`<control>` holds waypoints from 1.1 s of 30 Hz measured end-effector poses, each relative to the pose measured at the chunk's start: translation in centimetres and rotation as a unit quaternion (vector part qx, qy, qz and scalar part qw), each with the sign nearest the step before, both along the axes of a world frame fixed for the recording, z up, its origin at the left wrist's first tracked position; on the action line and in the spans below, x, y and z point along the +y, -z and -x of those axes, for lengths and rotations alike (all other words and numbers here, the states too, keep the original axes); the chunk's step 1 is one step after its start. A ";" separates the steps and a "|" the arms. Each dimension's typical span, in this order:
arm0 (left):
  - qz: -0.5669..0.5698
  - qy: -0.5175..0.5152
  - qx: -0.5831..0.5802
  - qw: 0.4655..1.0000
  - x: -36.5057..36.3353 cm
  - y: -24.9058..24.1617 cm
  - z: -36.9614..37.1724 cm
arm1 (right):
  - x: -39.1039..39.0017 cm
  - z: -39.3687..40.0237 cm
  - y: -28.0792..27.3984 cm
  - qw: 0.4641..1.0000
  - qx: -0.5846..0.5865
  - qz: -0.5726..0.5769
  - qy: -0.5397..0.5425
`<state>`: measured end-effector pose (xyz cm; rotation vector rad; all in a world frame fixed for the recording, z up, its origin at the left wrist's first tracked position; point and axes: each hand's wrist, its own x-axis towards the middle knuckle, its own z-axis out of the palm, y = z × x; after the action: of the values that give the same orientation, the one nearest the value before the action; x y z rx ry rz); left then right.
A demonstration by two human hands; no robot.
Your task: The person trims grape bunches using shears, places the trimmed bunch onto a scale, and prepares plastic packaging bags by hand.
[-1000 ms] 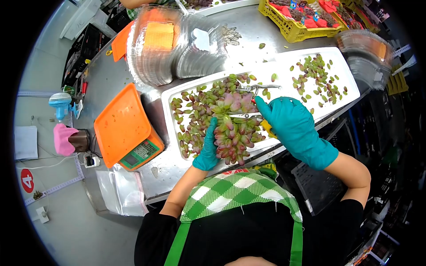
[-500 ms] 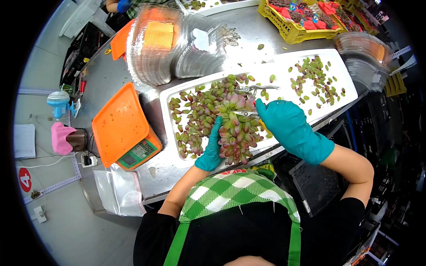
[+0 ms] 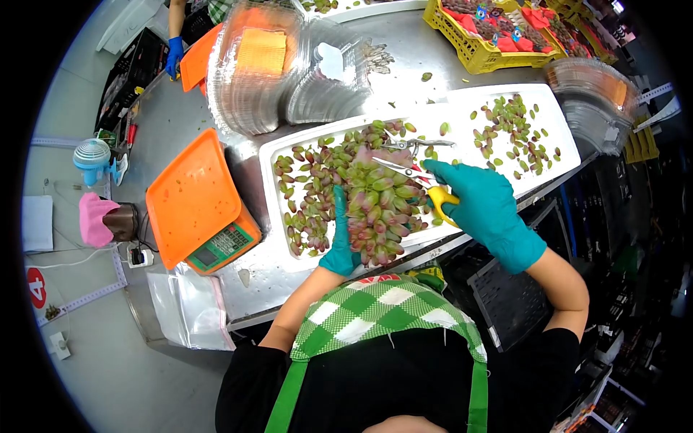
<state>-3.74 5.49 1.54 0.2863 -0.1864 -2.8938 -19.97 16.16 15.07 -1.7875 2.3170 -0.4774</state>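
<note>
My left hand point(image 3: 341, 242), in a teal glove, supports a large bunch of green and reddish grapes point(image 3: 379, 209) from its left side and below. My right hand point(image 3: 487, 209), gloved the same way, is closed on yellow-handled scissors point(image 3: 442, 204). Their blades are apart and lie over the upper part of the bunch. Beneath is a white tray point(image 3: 268, 189) with many loose grapes point(image 3: 307, 227). Metal snips point(image 3: 419, 143) rest among them, just above the bunch. A second white tray point(image 3: 563, 130) on the right holds more loose grapes point(image 3: 512, 130).
An orange scale point(image 3: 195, 202) and plastic bags point(image 3: 186, 307) are at left. Stacked clear containers point(image 3: 253, 86) stand behind the tray, more point(image 3: 595, 101) at right. A yellow crate point(image 3: 473, 56) is at the back. Another person's blue-gloved hand point(image 3: 174, 56) shows at upper left.
The scissors have turned and their yellow handle now shows, with the blades apart. My right hand has moved slightly right and down. The bunch has shifted a little, and the other person's hand has come into view.
</note>
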 end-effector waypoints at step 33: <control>0.158 0.020 -0.085 0.984 -0.9 -1.4 0.4 | 2.0 -1.9 0.2 0.934 0.348 -0.064 -0.050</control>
<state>-4.10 4.63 2.99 0.4735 -0.6801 -2.8183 -18.05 18.16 14.82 -2.2493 2.5556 0.3921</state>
